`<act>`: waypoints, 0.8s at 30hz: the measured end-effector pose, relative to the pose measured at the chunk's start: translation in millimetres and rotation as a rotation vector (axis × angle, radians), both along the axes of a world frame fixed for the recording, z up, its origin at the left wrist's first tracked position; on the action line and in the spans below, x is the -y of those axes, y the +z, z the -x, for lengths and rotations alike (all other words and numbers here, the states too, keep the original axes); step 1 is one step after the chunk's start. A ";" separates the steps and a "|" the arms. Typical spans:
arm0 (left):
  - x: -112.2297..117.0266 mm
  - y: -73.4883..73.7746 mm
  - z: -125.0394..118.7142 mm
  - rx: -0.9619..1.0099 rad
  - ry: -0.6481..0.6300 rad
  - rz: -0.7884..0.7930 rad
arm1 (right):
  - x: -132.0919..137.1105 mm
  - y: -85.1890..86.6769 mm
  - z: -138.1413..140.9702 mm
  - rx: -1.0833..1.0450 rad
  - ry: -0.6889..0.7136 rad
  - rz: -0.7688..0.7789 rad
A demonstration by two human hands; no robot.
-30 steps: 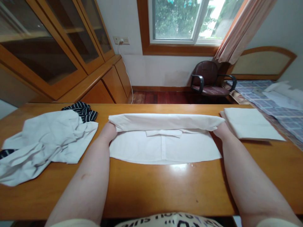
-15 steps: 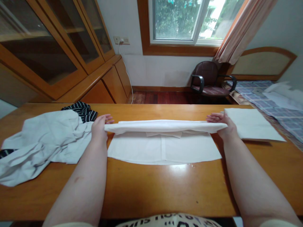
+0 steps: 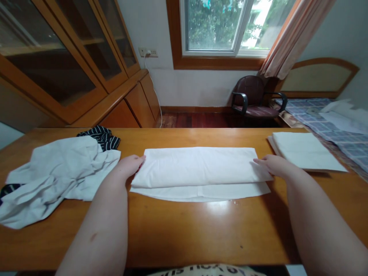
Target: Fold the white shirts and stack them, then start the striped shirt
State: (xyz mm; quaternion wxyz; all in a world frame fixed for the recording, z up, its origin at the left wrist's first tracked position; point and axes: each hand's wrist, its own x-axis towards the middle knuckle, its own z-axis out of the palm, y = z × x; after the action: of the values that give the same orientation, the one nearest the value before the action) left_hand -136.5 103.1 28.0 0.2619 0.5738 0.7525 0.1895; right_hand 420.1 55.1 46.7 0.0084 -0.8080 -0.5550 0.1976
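A white shirt (image 3: 198,166) lies folded in a wide band across the middle of the table. Its upper layer is turned down toward me, and a strip of curved hem with a centre seam shows below it. At the left end, my left hand (image 3: 132,165) is closed on the side edge, thumb and fingertips at the cloth. My right hand (image 3: 271,165) pinches the opposite side edge, its thumb on top and its other fingers mostly hidden.
On the left of the wooden table (image 3: 184,230) lies a crumpled white garment (image 3: 63,165) with a black striped cloth (image 3: 100,136) behind it. A flat stack of folded white cloth (image 3: 307,150) sits at the right. Beyond the table stands an office chair (image 3: 253,96).
The raised fold of the shirt has come down toward me and now lies flat over most of the lower part. Both hands have turned inward and lowered along the sides.
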 end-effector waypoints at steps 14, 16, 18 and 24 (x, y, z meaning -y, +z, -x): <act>125.1 31.6 -194.9 -0.040 -1.114 -0.369 | 52.2 1.3 75.1 0.033 0.589 -0.576; 142.5 12.5 -213.9 -0.138 -1.243 -0.396 | 57.1 0.3 95.1 -0.038 0.797 -0.520; 148.2 -2.8 -220.6 -0.213 -1.265 -0.405 | 58.4 -3.8 105.4 -0.040 0.847 -0.489; 142.1 -13.5 -217.5 -0.270 -1.244 -0.314 | 53.3 -9.4 101.8 -0.073 0.887 -0.650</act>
State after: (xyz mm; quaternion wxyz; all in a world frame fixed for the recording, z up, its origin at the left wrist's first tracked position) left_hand 81.0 -39.1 14.6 0.1391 0.9522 0.2696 0.0366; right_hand 318.4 1.8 37.3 0.1925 -0.4452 -0.8740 0.0285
